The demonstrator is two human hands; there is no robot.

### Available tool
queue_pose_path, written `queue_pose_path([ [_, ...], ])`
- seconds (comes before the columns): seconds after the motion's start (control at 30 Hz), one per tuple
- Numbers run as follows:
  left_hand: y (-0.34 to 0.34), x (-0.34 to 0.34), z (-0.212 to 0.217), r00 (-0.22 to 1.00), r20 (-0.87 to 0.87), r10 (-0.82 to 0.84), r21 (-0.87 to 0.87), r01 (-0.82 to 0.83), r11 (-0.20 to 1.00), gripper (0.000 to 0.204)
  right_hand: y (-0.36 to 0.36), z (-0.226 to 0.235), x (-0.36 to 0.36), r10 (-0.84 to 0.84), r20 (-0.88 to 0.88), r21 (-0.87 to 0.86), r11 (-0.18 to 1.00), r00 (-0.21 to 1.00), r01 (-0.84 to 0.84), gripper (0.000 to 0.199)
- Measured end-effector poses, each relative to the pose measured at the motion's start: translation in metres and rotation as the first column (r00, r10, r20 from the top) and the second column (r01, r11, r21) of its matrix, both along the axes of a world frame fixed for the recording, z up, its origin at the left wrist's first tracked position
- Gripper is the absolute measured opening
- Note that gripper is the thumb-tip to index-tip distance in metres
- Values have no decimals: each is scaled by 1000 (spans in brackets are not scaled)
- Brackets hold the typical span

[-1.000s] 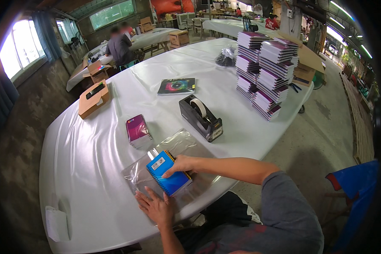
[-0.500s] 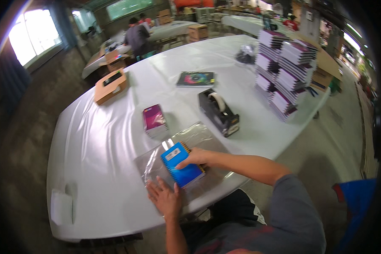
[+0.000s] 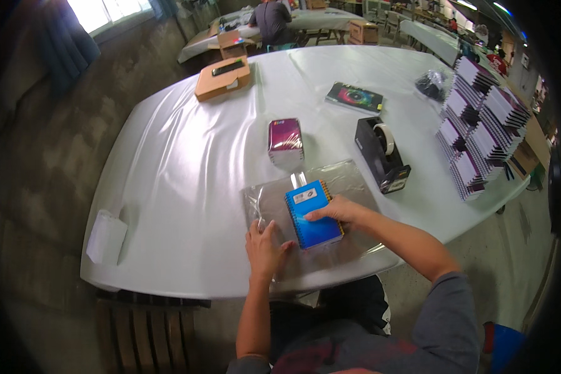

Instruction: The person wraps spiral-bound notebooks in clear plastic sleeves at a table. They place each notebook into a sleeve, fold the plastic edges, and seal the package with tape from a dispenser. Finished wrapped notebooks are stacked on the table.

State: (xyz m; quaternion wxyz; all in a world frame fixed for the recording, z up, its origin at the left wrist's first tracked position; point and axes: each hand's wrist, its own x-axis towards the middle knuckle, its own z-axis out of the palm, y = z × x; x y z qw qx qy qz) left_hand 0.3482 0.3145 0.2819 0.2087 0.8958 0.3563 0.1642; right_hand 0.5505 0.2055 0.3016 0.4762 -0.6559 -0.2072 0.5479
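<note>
Desk [image 3: 187, 206]: I see a big desk with a shiny white cover.
Tall notebook piles [image 3: 480, 143]: they stand on the desk's far right part, leaning on each other.
Clear plastic [image 3: 349, 177]: it lies flat at the near edge.
Cardboard box [image 3: 213, 87]: flat and brown, far off to the left.
Tape holder [image 3: 377, 156]: black, with a roll in it, near the right side of the plastic.
Blue notebook [image 3: 305, 227]: it is on the clear plastic, and an orange coil shows along its right side.
Right grip [image 3: 346, 210]: I see it closed around the blue notebook's right side, thumb on the cover, other fingers mostly hidden.
Left grip [image 3: 265, 249]: wide, fingers apart, on the left part of the plastic, and it looks bare.
Purple notebooks [image 3: 285, 137]: a small pile just past the plastic.
Phone [image 3: 228, 68]: black, on the cardboard box.
</note>
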Motion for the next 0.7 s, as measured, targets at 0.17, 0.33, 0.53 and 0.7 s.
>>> queue_pose_path([
  [0.17,31,4,-4,988,151,44,-344,11,939,45,-1,1,0,6,-31,10,1000,999,-6,67],
  [0.33,49,-6,13,956,288,52,-676,164,718,59,0,5,0,-4,12,-49,999,1000,5,69],
  [0.53,39,-11,38,980,186,-75,-706,186,684,77,-2,2,2,-9,6,-50,999,1000,10,69],
  [0.7,17,0,61,916,395,-73,-752,368,547,90,-1,10,-2,-42,-5,-88,995,999,41,70],
])
